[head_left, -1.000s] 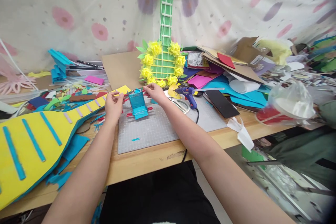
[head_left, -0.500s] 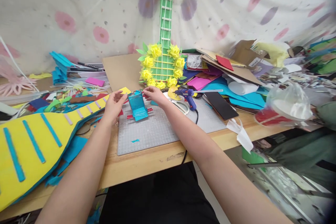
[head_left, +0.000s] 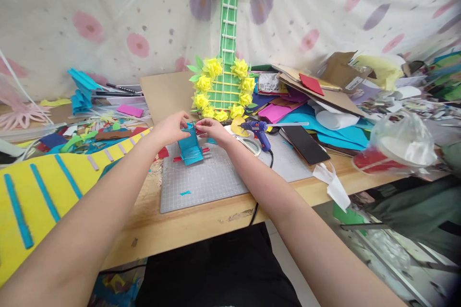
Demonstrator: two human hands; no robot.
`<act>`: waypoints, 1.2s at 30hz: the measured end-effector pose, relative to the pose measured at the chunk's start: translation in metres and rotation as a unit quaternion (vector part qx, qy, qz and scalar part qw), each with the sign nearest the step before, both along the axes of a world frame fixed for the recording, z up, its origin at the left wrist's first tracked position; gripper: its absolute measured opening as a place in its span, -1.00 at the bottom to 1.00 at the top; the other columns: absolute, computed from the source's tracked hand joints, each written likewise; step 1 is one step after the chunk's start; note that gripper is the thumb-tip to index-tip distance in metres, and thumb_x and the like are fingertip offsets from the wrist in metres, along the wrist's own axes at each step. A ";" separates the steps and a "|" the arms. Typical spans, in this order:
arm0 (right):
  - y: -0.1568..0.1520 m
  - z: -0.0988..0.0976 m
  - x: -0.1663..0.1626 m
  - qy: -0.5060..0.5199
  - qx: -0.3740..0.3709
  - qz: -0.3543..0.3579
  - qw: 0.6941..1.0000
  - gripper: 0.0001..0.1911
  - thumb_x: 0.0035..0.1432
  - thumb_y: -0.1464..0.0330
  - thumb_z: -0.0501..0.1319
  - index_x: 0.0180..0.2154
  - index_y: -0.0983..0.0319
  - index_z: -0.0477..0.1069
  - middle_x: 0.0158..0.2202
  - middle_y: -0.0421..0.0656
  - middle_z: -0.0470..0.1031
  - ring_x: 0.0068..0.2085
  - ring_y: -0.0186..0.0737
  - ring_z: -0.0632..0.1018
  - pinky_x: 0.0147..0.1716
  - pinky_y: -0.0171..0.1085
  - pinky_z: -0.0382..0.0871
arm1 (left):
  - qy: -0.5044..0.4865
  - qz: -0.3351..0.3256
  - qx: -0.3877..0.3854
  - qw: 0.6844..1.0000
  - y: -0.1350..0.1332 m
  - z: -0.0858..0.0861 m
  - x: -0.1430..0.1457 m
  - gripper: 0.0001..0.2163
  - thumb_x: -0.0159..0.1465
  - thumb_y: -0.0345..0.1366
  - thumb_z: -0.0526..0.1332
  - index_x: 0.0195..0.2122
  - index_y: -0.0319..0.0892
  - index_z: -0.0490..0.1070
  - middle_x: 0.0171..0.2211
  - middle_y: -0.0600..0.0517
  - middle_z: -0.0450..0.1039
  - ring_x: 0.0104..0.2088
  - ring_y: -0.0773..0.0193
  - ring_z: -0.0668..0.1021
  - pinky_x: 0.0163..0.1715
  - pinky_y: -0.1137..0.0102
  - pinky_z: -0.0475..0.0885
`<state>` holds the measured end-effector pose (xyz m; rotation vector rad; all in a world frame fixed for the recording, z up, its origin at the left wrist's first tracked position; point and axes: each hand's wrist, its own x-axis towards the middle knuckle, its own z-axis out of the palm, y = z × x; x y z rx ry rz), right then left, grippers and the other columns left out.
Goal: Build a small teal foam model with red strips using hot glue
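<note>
A blue, angled cardboard piece [head_left: 190,148] stands on the grey cutting mat [head_left: 209,187], with red sticks [head_left: 206,150] poking out at its sides and thin white string across its lower part. Curled around its upper left edge is my left hand [head_left: 171,129], thumb and fingers closed on it. My right hand [head_left: 215,132] is at the upper right edge with its fingertips pinched together; what lies between them is too small to make out. A small blue scrap [head_left: 185,193] lies on the mat.
Scissors [head_left: 250,144], a purple glue gun [head_left: 260,133] and a black phone [head_left: 306,144] lie right of my hands. A green flowered paper guitar [head_left: 226,76] stands behind. To the left lies a yellow guitar-shaped piece [head_left: 72,163]; a lidded tub in plastic [head_left: 392,148] sits at right.
My left hand has moved right and inward, now covering the upper left of the blue piece. My right hand remains near the upper right edge, fingers drawn closer together.
</note>
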<state>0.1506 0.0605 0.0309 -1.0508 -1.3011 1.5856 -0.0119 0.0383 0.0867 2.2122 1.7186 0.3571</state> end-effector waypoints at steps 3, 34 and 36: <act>0.000 -0.004 0.003 0.009 0.008 0.009 1.000 -0.96 0.08 0.45 0.21 -0.41 0.25 0.35 -0.46 -0.28 0.44 -0.41 -0.46 0.47 -0.39 -0.43 0.35 | 0.009 0.019 0.003 1.000 0.002 -0.003 0.009 -0.57 0.05 -0.28 0.20 -0.01 -0.10 0.29 -0.14 0.03 0.51 -0.14 0.21 0.52 -0.22 0.39 0.37; 0.006 -0.002 0.006 -0.020 0.081 0.048 0.995 -0.93 0.11 0.37 0.13 -0.42 0.22 0.29 -0.42 -0.27 0.40 -0.38 -0.44 0.44 -0.43 -0.45 0.34 | -0.020 0.049 0.058 0.997 -0.005 0.000 0.022 -0.42 0.09 -0.36 0.13 0.16 -0.02 0.04 -0.27 0.11 0.54 -0.14 0.23 0.51 -0.15 0.35 0.34; 0.005 0.000 0.006 -0.024 0.083 0.054 0.995 -0.93 0.11 0.37 0.13 -0.41 0.22 0.29 -0.41 -0.27 0.40 -0.37 -0.44 0.44 -0.43 -0.45 0.35 | -0.014 0.051 0.057 0.997 -0.005 0.002 0.022 -0.42 0.09 -0.37 0.13 0.16 -0.02 0.03 -0.25 0.10 0.54 -0.13 0.22 0.51 -0.15 0.35 0.34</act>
